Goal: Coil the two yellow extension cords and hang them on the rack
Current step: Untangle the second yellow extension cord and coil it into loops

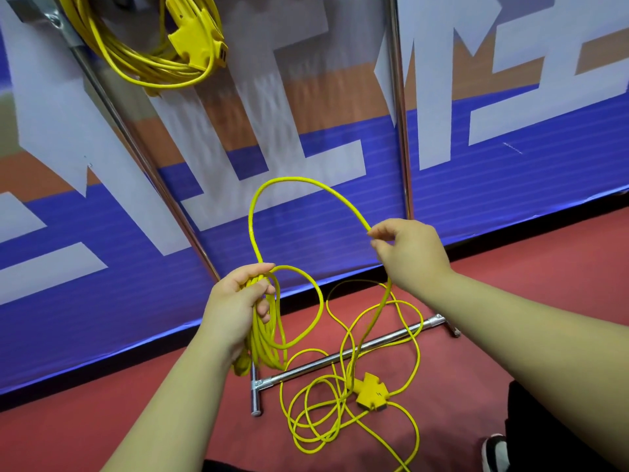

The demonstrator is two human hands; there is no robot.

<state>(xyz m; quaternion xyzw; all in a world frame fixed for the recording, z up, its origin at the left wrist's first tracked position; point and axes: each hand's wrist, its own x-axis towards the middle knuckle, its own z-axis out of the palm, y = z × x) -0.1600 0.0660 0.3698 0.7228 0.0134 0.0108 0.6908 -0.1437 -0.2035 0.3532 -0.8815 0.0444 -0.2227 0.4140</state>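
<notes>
The left hand (238, 301) has its fingers (263, 303) curled round a bundle of narrow loops of the yellow cord (263, 342), which hang with their long axis downward; the right hand (412, 253) pinches the same cord between thumb and fingertips, a smooth arch rising between the hands; the slack curls loosely on the red floor (102, 437), its blocky plastic socket block (371, 393) beside the base of the chrome rack (401, 131); a second coiled cord (160, 71) hangs on the rack at upper left.

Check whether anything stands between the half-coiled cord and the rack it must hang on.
Nothing visible blocks the way up to the rack. But the cord, loose below the right hand, lies looped across the rack's base bar and might snag.
</notes>
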